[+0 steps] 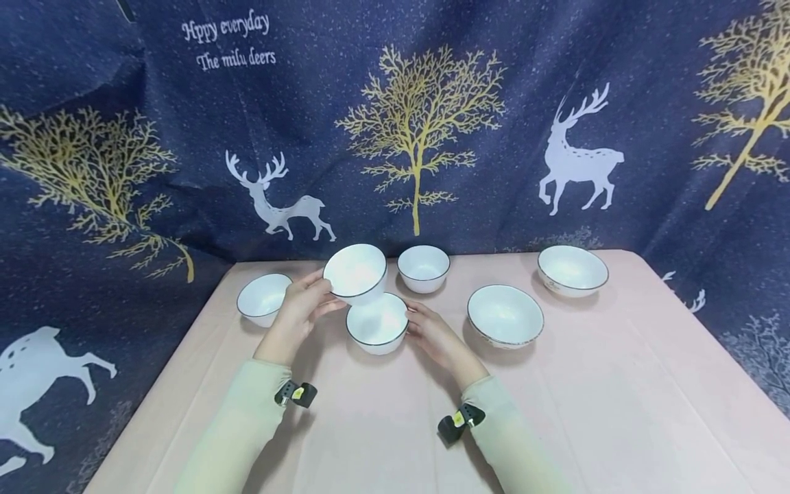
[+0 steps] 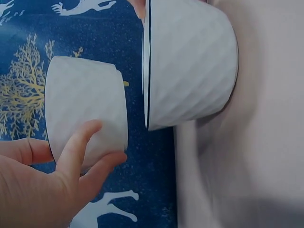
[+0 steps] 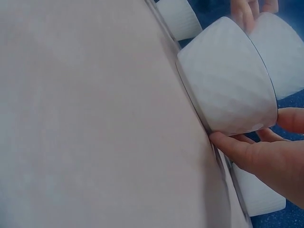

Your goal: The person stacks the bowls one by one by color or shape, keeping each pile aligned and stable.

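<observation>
In the head view my left hand [image 1: 301, 307] grips a white bowl [image 1: 354, 272] with a dark rim, thumb at the rim and fingers along its side. That bowl is raised and tilted, overlapping the back edge of a second white bowl [image 1: 378, 328]. My right hand [image 1: 437, 336] holds this second bowl by its right side. The left wrist view shows the raised bowl [image 2: 88, 102] apart from the second bowl [image 2: 192, 66], both with a diamond-textured outside. From the right wrist, the thumb is at the second bowl's [image 3: 228, 80] rim, with a finger near its base.
A white bowl [image 1: 264, 299] stands left of my left hand, and another [image 1: 423, 266] sits behind the held pair. Two wider bowls with patterned outsides, a nearer one [image 1: 505, 315] and a farther one [image 1: 572, 269], stand right on the pink-covered table [image 1: 370, 439]. A dark blue curtain [image 1: 345, 123] hangs behind.
</observation>
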